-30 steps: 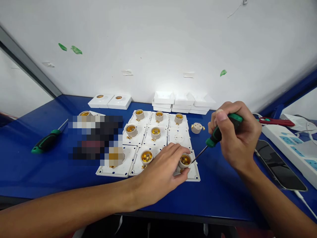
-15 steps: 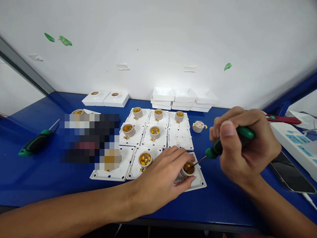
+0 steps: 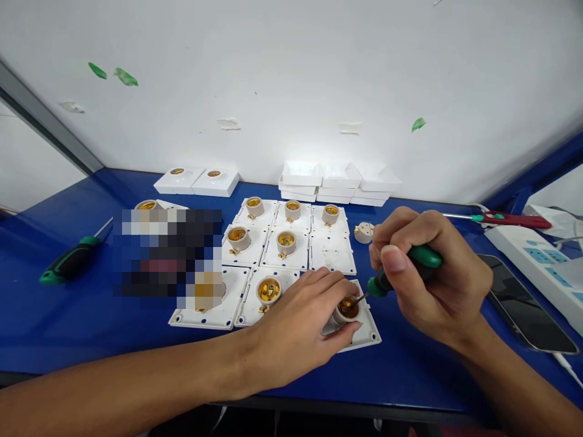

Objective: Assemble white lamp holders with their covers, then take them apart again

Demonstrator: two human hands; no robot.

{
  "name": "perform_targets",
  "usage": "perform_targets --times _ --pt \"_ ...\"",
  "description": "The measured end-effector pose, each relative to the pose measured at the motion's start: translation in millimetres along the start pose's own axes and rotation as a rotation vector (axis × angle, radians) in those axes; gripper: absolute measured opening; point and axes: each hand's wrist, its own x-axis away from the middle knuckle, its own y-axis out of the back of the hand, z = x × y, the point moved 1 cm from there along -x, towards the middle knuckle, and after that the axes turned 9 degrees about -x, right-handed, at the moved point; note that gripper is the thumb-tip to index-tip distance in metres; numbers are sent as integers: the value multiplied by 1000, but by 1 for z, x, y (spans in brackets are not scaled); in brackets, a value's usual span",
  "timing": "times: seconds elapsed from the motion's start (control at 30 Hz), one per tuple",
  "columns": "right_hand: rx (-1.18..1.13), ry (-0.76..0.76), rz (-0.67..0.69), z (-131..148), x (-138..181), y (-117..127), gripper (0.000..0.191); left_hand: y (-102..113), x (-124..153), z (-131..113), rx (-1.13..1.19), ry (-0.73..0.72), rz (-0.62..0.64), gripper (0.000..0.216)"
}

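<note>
My left hand (image 3: 310, 331) is closed round a beige lamp socket (image 3: 348, 308) with a brass-coloured threaded lining, which sits on a square white base plate (image 3: 370, 331). In my right hand (image 3: 432, 279) is a green and black screwdriver (image 3: 379, 284); its shaft points down and left into that socket. The tip inside the socket is hard to make out. Left of my hands, another socket (image 3: 269, 292) stands on its own plate. Behind the right hand's fingers, a loose socket (image 3: 363, 232) with brass terminals is partly covered.
Several plates with sockets stand in rows, and one bare plate (image 3: 331, 252) lies among them. White covers (image 3: 300, 172) are stacked by the wall. A second screwdriver (image 3: 70, 261) lies left, near a pixelated patch. A phone (image 3: 531, 303) and power strip (image 3: 532, 261) are at right.
My right hand and the screwdriver have shifted left and slightly down, closer to the socket, and now partly cover the loose socket. My left hand keeps its hold.
</note>
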Motion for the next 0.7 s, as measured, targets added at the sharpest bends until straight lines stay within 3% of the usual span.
perform_targets --times 0.33,0.47,0.63,0.7 --pt "-39 19 -11 -2 1 0 16 0 0 1 -4 -7 18 28" --pt "-49 7 104 0 0 2 12 -1 0 1 -15 -11 -13 27" --pt "63 125 196 8 -4 6 36 0 -1 1 -3 -8 7 25" --pt "82 92 217 10 -7 9 30 -1 0 0 -14 -17 -6 21"
